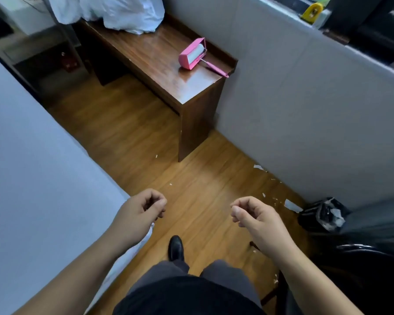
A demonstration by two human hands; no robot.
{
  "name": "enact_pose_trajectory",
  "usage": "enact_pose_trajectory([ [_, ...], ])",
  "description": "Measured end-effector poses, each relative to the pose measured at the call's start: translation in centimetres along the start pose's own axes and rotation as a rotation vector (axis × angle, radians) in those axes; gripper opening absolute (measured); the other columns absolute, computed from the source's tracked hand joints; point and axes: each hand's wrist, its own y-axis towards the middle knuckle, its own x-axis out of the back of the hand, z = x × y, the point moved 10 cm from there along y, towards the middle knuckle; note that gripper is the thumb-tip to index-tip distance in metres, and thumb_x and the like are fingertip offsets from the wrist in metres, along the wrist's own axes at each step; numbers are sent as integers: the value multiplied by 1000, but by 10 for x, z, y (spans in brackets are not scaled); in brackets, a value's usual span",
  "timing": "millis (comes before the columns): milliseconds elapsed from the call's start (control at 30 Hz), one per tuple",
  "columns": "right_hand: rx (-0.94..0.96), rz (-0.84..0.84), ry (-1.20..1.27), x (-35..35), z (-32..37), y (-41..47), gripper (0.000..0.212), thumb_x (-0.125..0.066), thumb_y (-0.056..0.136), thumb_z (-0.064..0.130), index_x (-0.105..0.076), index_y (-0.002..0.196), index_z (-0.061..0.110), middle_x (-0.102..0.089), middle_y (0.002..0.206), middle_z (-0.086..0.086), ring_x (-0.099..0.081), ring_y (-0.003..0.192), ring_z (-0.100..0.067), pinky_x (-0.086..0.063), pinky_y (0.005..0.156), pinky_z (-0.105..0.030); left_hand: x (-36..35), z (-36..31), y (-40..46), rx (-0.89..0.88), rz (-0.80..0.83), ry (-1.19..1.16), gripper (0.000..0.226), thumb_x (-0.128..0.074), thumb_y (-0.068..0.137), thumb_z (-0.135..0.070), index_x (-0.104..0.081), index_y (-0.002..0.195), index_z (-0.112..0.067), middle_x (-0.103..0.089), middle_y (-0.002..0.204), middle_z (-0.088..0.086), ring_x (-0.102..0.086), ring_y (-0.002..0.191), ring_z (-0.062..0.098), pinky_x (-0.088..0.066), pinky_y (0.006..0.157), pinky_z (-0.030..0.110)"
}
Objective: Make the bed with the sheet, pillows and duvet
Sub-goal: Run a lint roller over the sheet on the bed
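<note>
We stood beside the bed (32,167), already under its sheet; our left hand (141,210) and right hand (253,214) hung loosely curled, grasping nothing. Probably next: fetching pillows, not visible here.

We had both hands, left hand (139,210) and right hand (253,215), loosely curled over the wooden plank floor (132,137), white-sheeted bed (32,160) just left, pink lint roller (192,54) on the dark wooden desk (159,64).

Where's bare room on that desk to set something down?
Bare wood on the desk lies between the white bag at its far end and the pink lint roller near the wall corner, plus the near end. The roller's corner is crowded.
</note>
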Motion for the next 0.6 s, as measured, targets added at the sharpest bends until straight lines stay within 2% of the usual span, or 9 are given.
enact_pose_trajectory([
  [100,-1,-30,12,26,21,49,9,-62,95,30,-69,91,32,-70,86,2,-67,83,-19,-59,80,-45,10,-47,61,-55,3,4,13,-56,96,-23,-67,89,-20,-69,81,-1,-66,80,11,-58,79,38],
  [233,0,-18,-30,53,40,124,9,-62,96,29,-68,91,32,-70,85,5,-67,81,-13,-60,74,-31,22,-85,138,-69,-41,-6,13,-56,96,-21,-67,90,-20,-71,81,-2,-68,80,12,-58,79,40],
  [433,21,88,-74,83,59,262,9,-61,96,29,-68,90,31,-70,85,8,-66,82,-10,-57,72,-23,11,-97,237,52,-106,5,13,-56,96,-25,-67,88,-23,-70,81,-2,-67,78,14,-57,80,47],
  [600,139,185,-158,122,123,383,9,-61,97,29,-67,90,31,-70,82,8,-65,79,-7,-54,70,-19,-4,-137,310,139,-176,-67,14,-56,96,-20,-67,88,-19,-71,82,-1,-67,78,12,-56,84,45],
])
